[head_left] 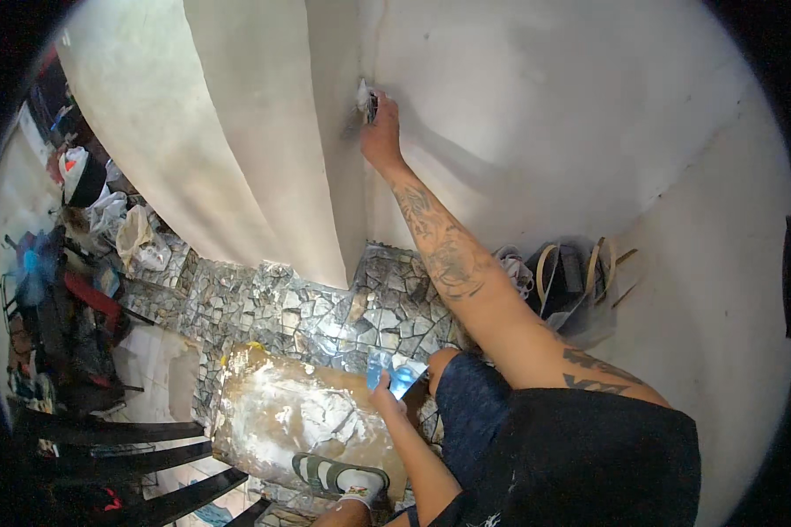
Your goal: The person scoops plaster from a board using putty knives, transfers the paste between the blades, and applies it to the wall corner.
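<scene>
Pressing a small putty knife (368, 104) into the wall corner (360, 176) at upper centre of the frame, the right hand (381, 132) is closed around its handle, with a dab of white filler at the blade. The left hand (385, 400), low centre, grips a filler-smeared blue trowel (395, 376) above a splattered board (299, 422). Most of the corner looks coated already; I judge only touch-ups remain.

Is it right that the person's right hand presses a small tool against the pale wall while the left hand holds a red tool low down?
Not quite. In the head view the left hand holds a blue tool, not red. The right hand does press a small tool against the pale wall.
</scene>
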Tool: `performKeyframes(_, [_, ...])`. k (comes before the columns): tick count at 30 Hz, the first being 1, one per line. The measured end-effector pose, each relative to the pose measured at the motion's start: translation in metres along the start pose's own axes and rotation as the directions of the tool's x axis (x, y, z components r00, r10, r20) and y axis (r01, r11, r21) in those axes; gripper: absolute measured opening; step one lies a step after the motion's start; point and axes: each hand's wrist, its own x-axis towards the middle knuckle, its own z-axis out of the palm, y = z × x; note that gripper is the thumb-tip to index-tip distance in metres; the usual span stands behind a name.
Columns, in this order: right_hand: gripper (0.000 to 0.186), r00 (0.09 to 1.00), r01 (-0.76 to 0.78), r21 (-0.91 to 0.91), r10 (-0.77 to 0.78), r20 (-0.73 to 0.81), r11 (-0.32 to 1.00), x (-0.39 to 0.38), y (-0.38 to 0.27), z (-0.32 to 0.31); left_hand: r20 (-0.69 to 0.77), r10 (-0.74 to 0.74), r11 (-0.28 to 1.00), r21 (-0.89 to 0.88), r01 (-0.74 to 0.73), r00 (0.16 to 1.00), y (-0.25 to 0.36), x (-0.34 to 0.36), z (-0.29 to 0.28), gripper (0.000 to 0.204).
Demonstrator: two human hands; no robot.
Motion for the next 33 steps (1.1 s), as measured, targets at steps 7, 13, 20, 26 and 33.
performKeyframes(7, [0.059,0.996,0.077,-0.071,-0.080,-0.032,0.995,0.001,-0.009,0.000,-0.064,-0.012,0.989,0.149,0.021,0.998,0.009,-0.017,0.005,0.025])
performKeyframes(13, [0.052,0.991,-0.106,-0.013,0.107,0.082,0.994,0.005,-0.029,0.003,-0.135,-0.006,1.000,-0.022,0.003,0.991,-0.011,0.011,-0.015,0.020])
performKeyframes(20, [0.057,0.989,-0.127,-0.020,0.128,0.070,0.992,0.005,-0.027,-0.006,-0.203,-0.094,0.981,0.148,0.126,0.975,-0.009,0.003,-0.003,0.019])
performKeyframes(26, [0.056,0.980,-0.181,0.118,0.169,0.108,0.976,0.003,-0.040,-0.006,-0.194,-0.100,0.989,0.091,0.120,0.976,-0.010,0.013,-0.011,0.039])
performKeyframes(33, [0.058,0.983,-0.182,0.035,0.182,0.013,0.983,-0.002,-0.030,-0.005,-0.203,-0.184,0.959,0.177,0.221,0.962,0.016,-0.022,0.009,0.048])
